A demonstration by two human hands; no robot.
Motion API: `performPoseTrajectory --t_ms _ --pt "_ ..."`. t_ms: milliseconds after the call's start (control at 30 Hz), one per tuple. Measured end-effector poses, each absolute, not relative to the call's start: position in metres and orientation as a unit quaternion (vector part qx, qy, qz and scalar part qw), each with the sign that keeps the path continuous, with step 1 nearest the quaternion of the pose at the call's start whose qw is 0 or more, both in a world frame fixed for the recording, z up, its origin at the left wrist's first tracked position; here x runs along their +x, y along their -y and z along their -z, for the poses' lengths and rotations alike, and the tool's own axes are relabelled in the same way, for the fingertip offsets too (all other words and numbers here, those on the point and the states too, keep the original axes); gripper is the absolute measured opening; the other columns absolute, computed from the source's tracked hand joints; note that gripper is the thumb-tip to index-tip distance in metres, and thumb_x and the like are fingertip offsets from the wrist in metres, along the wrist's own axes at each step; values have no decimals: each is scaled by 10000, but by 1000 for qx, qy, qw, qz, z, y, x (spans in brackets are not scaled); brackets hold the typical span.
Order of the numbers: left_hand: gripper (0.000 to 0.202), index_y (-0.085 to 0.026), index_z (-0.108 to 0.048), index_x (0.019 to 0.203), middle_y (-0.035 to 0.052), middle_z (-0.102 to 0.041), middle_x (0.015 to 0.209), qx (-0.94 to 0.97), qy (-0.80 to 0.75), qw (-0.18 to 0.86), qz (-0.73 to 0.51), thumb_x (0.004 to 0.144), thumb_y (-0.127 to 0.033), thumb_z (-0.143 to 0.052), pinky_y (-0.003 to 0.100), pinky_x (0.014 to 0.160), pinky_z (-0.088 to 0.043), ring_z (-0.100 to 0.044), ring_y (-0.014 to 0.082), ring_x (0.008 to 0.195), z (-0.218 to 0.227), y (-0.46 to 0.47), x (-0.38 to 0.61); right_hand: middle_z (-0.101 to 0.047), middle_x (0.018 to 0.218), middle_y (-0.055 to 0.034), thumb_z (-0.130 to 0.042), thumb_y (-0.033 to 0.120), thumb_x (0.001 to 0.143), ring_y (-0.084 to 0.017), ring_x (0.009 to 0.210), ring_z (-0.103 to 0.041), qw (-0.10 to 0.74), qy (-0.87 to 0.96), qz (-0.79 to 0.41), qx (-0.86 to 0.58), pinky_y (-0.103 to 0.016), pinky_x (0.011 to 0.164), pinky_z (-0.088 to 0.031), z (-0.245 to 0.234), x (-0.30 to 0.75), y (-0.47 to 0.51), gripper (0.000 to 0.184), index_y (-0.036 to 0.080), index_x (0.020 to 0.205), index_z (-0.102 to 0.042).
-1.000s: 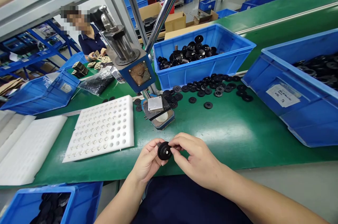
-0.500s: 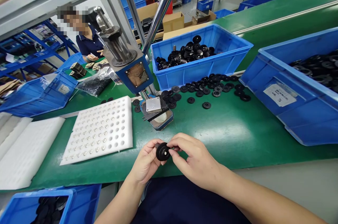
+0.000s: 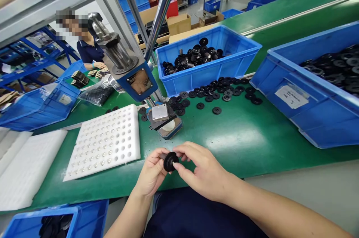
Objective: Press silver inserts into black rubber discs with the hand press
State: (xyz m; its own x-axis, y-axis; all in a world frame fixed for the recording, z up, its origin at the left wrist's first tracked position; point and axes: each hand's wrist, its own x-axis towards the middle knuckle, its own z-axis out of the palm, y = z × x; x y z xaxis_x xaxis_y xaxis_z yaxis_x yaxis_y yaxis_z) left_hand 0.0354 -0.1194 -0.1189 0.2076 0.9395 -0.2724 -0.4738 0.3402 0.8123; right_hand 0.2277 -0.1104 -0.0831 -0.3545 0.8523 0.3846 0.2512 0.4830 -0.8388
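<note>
A black round wheel (image 3: 169, 162) with a small light pin at its centre is held above the front of the green bench. My left hand (image 3: 152, 173) is closed around its left and rear side. My right hand (image 3: 204, 170) is closed at the wheel's right side, with the thumb tip at the central pin and bent fingers near the rim. Behind the hands stands a bench press (image 3: 138, 81) with a metal block (image 3: 160, 113) low on it. To the left lies a white foam tray (image 3: 106, 141), with shiny small parts in many of its holes.
Loose black discs (image 3: 217, 110) lie before a blue bin (image 3: 207, 70) of black wheels with shafts. Another blue bin (image 3: 314, 118) of discs stands right. More white foam (image 3: 33, 163) lies left; a blue bin (image 3: 42, 213) sits below. A co-worker (image 3: 91, 53) sits across the bench.
My right thumb has moved in onto the centre of the wheel, and the wheel has turned slightly. The view has shifted a little. The co-worker's hands have moved closer together.
</note>
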Motion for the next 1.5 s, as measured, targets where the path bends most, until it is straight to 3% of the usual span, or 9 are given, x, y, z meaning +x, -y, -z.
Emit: performPoseTrajectory --t_ms 233,433,733,933,1033,1133,1300,1367,1500 --pt "344 -168 -739 993 57 -695 804 412 -453 631 -476 744 -385 -836 253 713 -520 -623 158 720 123 119 30 -627 879 -19 -626 57 801 -143 807 -580 382 761 -335 -403 -271 735 -474 86 233 106 223 174 990 -614" --pt "386 -151 -738 1004 54 -685 769 444 -494 604 -440 753 -435 -812 255 644 -492 -597 161 664 135 116 31 -638 894 -12 -712 76 778 -139 813 -593 329 754 -377 -425 -265 751 -482 97 241 102 245 174 990 -637" --pt "411 -162 -720 988 23 -653 701 428 -487 638 -416 759 -498 -780 264 630 -483 -585 153 618 147 114 42 -618 865 -24 -553 67 816 -132 786 -597 317 733 -429 -421 -251 748 -500 104 249 101 247 182 987 -689" --pt "172 -198 -715 931 52 -704 830 567 -519 488 -414 802 -311 -720 291 733 -487 -620 198 759 162 116 57 -613 1218 -64 -584 49 655 -178 938 -626 257 740 -474 -401 -288 817 -521 127 247 103 666 250 1290 -582" --pt "330 -206 -647 1107 35 -688 802 608 -475 500 -395 780 -213 -689 270 679 -482 -614 178 702 174 117 62 -679 954 -39 -590 86 583 -213 869 -628 190 757 -442 -442 -319 796 -507 147 257 93 469 216 1024 -682" --pt "474 -214 -571 1241 76 -708 951 607 -460 500 -413 779 -206 -676 283 711 -498 -632 182 751 185 116 56 -657 779 -28 -609 171 551 -212 770 -611 175 741 -459 -458 -312 723 -489 153 283 63 253 188 796 -669" --pt "126 -195 -679 914 72 -699 833 591 -559 382 -439 870 -278 -596 316 750 -481 -616 196 738 200 120 34 -585 591 -24 -631 569 643 -160 505 -508 316 554 -449 -626 -281 507 -428 149 314 12 430 181 829 -632" --pt "158 -193 -678 856 64 -685 787 592 -567 356 -448 897 -293 -563 308 726 -472 -613 196 718 203 121 31 -514 491 8 -641 608 628 -128 406 -428 302 543 -421 -661 -256 431 -352 152 312 6 455 183 783 -603" --pt "132 -190 -676 845 69 -687 794 607 -565 339 -445 887 -258 -570 296 704 -468 -621 197 713 203 121 33 -574 537 -27 -694 564 643 -108 363 -452 247 582 -445 -635 -215 363 -275 140 300 -5 413 175 676 -561"
